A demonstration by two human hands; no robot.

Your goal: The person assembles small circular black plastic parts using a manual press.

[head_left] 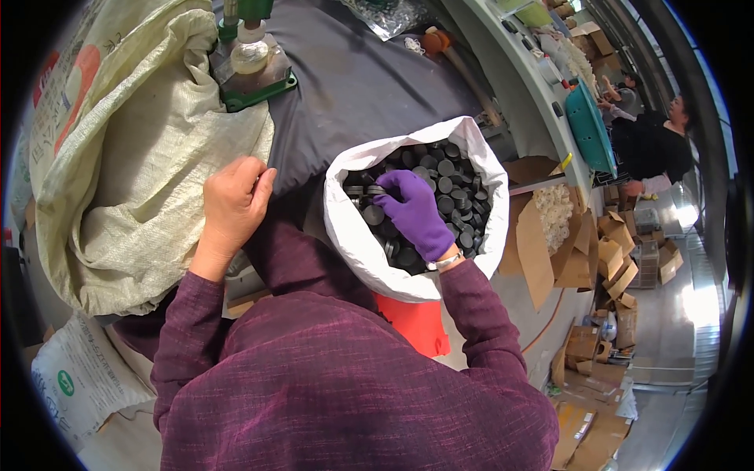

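Observation:
My right hand (416,213), in a purple glove, reaches into a white sack (352,263) with a rolled-down rim. Black round discs (448,202) fill the sack. Its fingers are closed at the left side of the pile, gripping a few of the discs (376,191) between thumb and fingertips. Bare and curled into a fist, my left hand (236,200) hovers by the edge of a pale woven sack (157,204); whatever its fingers may enclose is hidden. Beyond that hand stands a small press with a green base (263,93).
A dark cloth (338,86) covers the surface ahead, with a hammer-like tool (452,55) at its far side. To the right are open cardboard boxes (577,251), a teal basin (589,129) and another person (656,145). Below my sack shows a red object (420,326).

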